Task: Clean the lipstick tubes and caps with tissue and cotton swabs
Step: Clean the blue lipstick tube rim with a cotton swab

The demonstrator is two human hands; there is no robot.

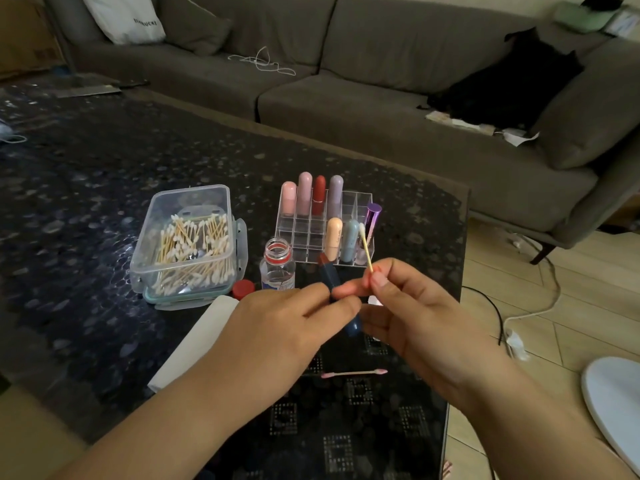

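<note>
Frame ctr, above table [104, 202]: left hand [280, 330] gripping dark-blue lipstick tube [332, 278], long axis tilted, red tip toward upper left. Right hand [412, 313] pinching cotton swab [365, 247] upright, tip just right of tube, nearer for wiping.

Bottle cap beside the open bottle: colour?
Red bottle cap, head view.

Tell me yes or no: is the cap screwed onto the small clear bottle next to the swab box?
No. The small clear bottle stands with its neck open, and its red cap lies on the table beside it.
</note>
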